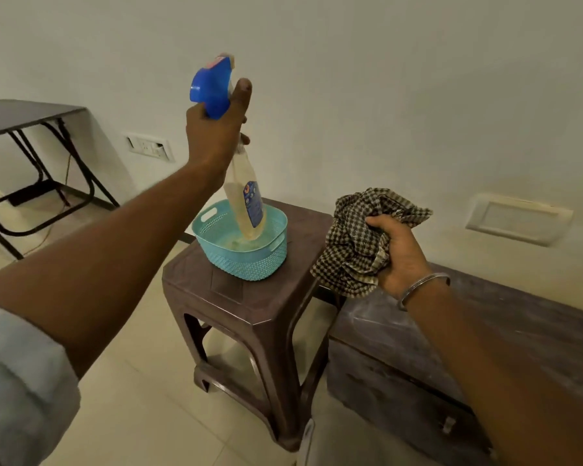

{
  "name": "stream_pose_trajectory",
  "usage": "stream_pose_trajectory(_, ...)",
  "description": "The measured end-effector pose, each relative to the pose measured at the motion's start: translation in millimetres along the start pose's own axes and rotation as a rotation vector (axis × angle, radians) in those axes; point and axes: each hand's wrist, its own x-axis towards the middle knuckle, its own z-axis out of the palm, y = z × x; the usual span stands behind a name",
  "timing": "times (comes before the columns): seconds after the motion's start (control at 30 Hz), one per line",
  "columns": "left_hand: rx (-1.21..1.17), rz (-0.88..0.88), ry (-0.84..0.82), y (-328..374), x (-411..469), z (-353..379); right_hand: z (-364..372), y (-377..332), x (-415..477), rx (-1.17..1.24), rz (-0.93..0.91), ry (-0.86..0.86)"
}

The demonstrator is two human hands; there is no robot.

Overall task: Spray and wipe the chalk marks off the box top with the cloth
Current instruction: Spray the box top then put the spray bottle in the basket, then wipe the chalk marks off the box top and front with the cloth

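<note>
A dark brown plastic stool (249, 297) stands on the pale tiled floor (142, 381) and carries a turquoise perforated basket (246, 260) on its seat. Just beside it on the right, a dark wooden box (418, 375) also rests on the floor, its top dusty with pale smears. A black folding table (31, 116) stands well apart at the left, by the wall.

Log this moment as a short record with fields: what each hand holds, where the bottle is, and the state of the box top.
left hand: grips spray bottle by its neck under the blue head
bottle position: tilted, its base inside the teal basket
basket: on brown stool
right hand: clutches bunched checked cloth
box top: dark, pale chalky smears visible
</note>
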Motion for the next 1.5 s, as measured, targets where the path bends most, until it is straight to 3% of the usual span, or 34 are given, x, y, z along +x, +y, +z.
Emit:
stream_pose_trajectory(0.27,0.041,-0.150,0.086,-95,-6,1,-57,11,10,-0.163,0.020,0.159)
stream_pose_trajectory(0.57,0.084,-0.182,-0.037,-100,-6,11,-114,20,-3,-0.170,0.037,0.258)
stream_pose_trajectory(0.7,0.139,-0.222,-0.005,-99,-20,13,-138,20,-15,-0.183,0.021,0.328)
stream_pose_trajectory(0.8,0.231,-0.102,0.244,-96,-49,7,-153,17,-25,-0.198,0.002,0.363)
stream_pose_trajectory(0.87,0.275,0.095,0.420,-88,-84,10,-163,13,-34,-0.205,-0.012,0.389)
stream_pose_trajectory(0.93,0.268,0.248,0.401,-81,-132,25,-176,8,-43,-0.207,-0.024,0.429)
stream_pose_trajectory(1.03,0.221,0.236,0.165,-85,-199,60,-199,3,-57,-0.225,-0.027,0.472)
stream_pose_trajectory(1.13,0.190,0.104,-0.067,-105,-247,95,-221,-1,-70,-0.303,-0.038,0.498)
stream_pose_trajectory(1.23,0.197,-0.205,-0.197,-144,-274,116,-234,-1,-78,-0.462,-0.112,0.521)
stream_pose_trajectory(1.4,0.210,-0.700,-0.118,-186,-276,121,-224,17,-63,-0.789,-0.179,0.398)
stream_pose_trajectory(1.5,0.235,-0.886,-0.081,-215,-256,125,-205,39,-32,-1.072,-0.223,0.282)
